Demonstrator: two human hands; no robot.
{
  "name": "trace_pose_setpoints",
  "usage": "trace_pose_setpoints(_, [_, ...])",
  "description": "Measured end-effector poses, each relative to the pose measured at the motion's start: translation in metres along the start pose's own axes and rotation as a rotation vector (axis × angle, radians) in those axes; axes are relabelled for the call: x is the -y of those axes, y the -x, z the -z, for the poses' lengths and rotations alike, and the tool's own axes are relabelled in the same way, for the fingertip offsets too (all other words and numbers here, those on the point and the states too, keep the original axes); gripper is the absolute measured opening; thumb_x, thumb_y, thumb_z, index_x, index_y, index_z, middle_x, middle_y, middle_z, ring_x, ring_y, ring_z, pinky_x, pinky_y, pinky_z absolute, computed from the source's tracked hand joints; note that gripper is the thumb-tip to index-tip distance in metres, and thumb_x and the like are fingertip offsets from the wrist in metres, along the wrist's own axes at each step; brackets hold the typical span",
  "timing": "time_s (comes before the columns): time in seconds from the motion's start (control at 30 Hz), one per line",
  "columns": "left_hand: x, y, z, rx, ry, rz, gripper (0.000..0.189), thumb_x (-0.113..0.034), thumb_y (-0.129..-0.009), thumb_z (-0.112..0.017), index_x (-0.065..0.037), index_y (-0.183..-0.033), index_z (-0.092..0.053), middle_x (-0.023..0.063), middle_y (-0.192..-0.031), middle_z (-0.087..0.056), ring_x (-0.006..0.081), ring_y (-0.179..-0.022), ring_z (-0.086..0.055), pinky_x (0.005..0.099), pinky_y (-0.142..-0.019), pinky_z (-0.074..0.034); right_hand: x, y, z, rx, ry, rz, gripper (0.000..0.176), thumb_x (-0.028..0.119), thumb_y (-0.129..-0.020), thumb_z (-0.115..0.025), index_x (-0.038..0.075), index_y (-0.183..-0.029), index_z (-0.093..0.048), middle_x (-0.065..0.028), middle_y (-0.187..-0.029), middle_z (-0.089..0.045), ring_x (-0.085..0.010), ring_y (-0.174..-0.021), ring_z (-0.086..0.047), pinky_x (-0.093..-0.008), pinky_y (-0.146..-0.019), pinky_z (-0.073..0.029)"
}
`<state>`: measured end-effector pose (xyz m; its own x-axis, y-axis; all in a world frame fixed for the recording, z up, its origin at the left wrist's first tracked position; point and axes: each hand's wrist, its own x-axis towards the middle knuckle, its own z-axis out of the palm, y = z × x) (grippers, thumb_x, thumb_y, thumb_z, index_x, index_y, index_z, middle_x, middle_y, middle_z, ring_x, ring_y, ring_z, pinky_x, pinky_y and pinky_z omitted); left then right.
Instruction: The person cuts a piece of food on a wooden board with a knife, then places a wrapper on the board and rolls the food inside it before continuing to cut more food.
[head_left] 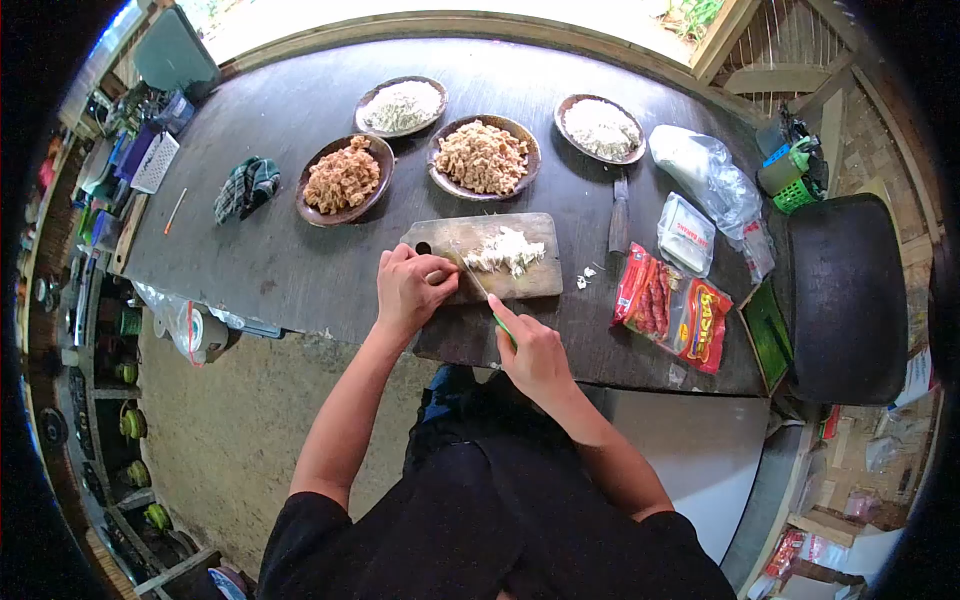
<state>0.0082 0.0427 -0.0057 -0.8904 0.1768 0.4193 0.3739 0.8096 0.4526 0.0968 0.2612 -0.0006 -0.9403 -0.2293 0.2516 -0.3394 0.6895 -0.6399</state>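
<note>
1. left hand (410, 290): fingers curled under, knuckles up, pressed down on the left end of the cutting board (535, 282); cannot tell what lies beneath the fingertips.
2. right hand (535, 355): fingers wrapped tight round the green handle of the knife (478, 284); positioned at the near table edge, just below the board.
3. knife: blade slanted up and left across the board, tip close beside the left hand.
4. cutting board: wooden, flat on the dark table (290, 265), near the front edge.
5. chopped white pile (507, 250): on the board's middle, just right of the blade; a few loose white bits on the table off the board's right end.
6. two bowls of brown chunks (343, 178): behind the board, side by side.
7. two bowls of white shreds (402, 106): further back, one left, one right.
8. second knife (619, 222): lying on the table right of the board, below the right-hand white bowl.
9. red packets (700, 325): right of the board, near the front edge.
10. white packet (686, 233) and clear plastic bag (710, 170): above the red packets.
11. checked cloth (247, 187): crumpled, left of the bowls.
</note>
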Motion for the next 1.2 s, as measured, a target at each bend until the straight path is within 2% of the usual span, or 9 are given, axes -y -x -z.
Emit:
trace_pose_setpoints(0.57, [0.004, -0.005, 0.006, -0.035, 0.022, -0.144, 0.010, -0.027, -0.074, -0.084, -0.020, -0.079, -0.080, -0.0068, -0.082, -0.076, 0.0178, -0.078, -0.056, 0.0348, -0.078, -0.039, 0.027, -0.002, -0.015, -0.033, 0.127, -0.098, 0.052, 0.011, -0.096, -0.065, 0.018, -0.148, -0.058, -0.0141, -0.077, -0.062, -0.0367, -0.064, -0.067, -0.0483, -0.059, -0.057])
trace_pose_setpoints(0.63, [0.005, -0.006, 0.008, -0.009, 0.042, -0.145, 0.010, -0.027, -0.074, -0.083, -0.020, -0.081, -0.080, -0.0073, -0.083, -0.076, 0.0180, -0.081, -0.056, 0.0351, -0.078, -0.040, 0.032, 0.004, -0.015, -0.033, 0.089, -0.173, 0.055, 0.006, -0.093, -0.067, 0.017, -0.147, -0.059, -0.0166, -0.079, -0.063, -0.0387, -0.070, -0.066, -0.0492, -0.063, -0.053])
trace_pose_setpoints(0.83, [0.020, -0.015, 0.007, 0.105, 0.081, -0.201, 0.012, -0.028, -0.073, -0.082, -0.019, -0.081, -0.081, -0.0060, -0.082, -0.076, 0.0191, -0.085, -0.057, 0.0356, -0.081, -0.042, 0.048, 0.010, -0.020, -0.050, 0.044, -0.196, 0.056, 0.006, -0.093, -0.067, 0.016, -0.147, -0.058, -0.0176, -0.079, -0.063, -0.0392, -0.071, -0.065, -0.0494, -0.064, -0.052])
trace_pose_setpoints(0.93, [0.021, -0.019, 0.011, 0.123, 0.089, -0.223, 0.012, -0.024, -0.072, -0.085, -0.019, -0.082, -0.081, -0.0062, -0.086, -0.078, 0.0182, -0.083, -0.057, 0.0339, -0.080, -0.043, 0.045, 0.010, -0.026, -0.079, 0.033, -0.167, 0.056, 0.009, -0.095, -0.066, 0.018, -0.149, -0.056, -0.0157, -0.079, -0.061, -0.0389, -0.067, -0.065, -0.0509, -0.063, -0.055])
trace_pose_setpoints(1.07, [0.025, -0.018, 0.008, 0.138, 0.116, -0.220, 0.012, -0.024, -0.072, -0.085, -0.019, -0.083, -0.081, -0.0060, -0.085, -0.077, 0.0181, -0.083, -0.058, 0.0341, -0.079, -0.043, 0.045, 0.006, -0.031, -0.061, 0.109, -0.224, 0.056, 0.010, -0.096, -0.066, 0.020, -0.149, -0.056, -0.0161, -0.080, -0.061, -0.0398, -0.069, -0.066, -0.0511, -0.063, -0.054])
trace_pose_setpoints(1.2, [0.029, -0.022, 0.008, 0.152, 0.141, -0.257, 0.013, -0.028, -0.075, -0.083, -0.020, -0.085, -0.081, -0.0051, -0.081, -0.075, 0.0186, -0.086, -0.058, 0.0349, -0.080, -0.042, 0.045, 0.008, -0.031, -0.097, 0.133, -0.251, 0.056, 0.011, -0.096, -0.066, 0.022, -0.150, -0.056, -0.0158, -0.079, -0.061, -0.0399, -0.071, -0.066, -0.0513, -0.064, -0.054])
